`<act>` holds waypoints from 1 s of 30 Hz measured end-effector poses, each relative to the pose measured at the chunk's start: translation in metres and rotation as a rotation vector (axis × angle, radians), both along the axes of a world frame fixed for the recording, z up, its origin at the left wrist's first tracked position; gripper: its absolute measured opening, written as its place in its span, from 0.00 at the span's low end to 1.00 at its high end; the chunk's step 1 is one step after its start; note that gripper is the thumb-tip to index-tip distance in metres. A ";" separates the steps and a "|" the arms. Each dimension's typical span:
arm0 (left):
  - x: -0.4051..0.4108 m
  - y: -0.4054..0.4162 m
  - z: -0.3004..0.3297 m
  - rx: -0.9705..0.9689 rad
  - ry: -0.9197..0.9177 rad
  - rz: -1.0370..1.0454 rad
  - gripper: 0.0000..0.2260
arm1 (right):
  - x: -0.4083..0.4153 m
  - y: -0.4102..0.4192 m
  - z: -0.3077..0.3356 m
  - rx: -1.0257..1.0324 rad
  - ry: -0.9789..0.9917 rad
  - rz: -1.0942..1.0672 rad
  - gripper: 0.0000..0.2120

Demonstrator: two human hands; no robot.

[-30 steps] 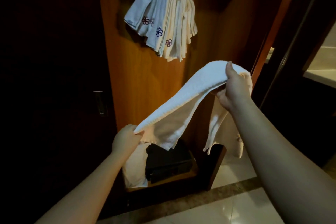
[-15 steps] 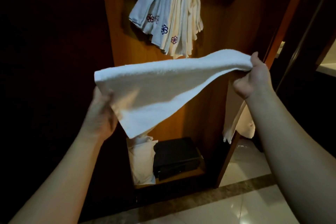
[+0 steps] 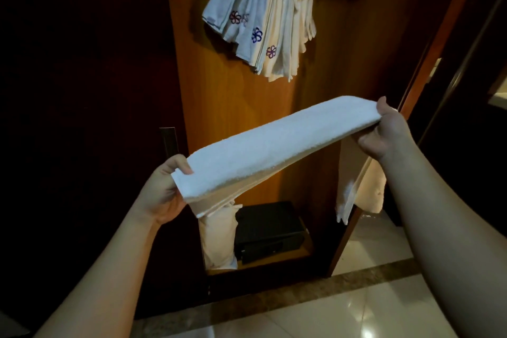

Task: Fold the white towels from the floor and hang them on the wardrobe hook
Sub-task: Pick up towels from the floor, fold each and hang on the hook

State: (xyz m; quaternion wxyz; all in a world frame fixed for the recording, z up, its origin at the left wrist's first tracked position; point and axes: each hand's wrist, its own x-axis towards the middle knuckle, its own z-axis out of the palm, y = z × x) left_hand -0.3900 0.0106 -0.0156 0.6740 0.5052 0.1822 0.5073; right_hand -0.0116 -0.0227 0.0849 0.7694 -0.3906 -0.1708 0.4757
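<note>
Towel (image 3: 277, 143) stretched taut, ends gripped by left hand (image 3: 162, 189) and right hand (image 3: 384, 132).

Both arms extended forward; left hand (image 3: 162, 189) low, right hand (image 3: 384, 132) higher, fingers of each pinching.

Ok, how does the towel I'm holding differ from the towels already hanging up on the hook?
The held towel is stretched nearly flat between the left hand and right hand; the hanging towels droop in a bunch. The held towel is plain; some hanging towels show embroidered flowers. Both are white.
</note>
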 end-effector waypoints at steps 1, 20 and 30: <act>-0.003 -0.001 -0.001 0.004 -0.006 -0.040 0.16 | 0.000 0.000 -0.001 0.004 0.011 0.008 0.24; 0.066 -0.033 -0.049 -0.859 -0.004 -0.205 0.24 | -0.017 0.011 0.017 0.238 0.137 0.133 0.26; 0.072 -0.020 -0.072 -0.748 -0.417 -0.005 0.27 | -0.004 0.004 0.023 0.177 0.044 0.097 0.26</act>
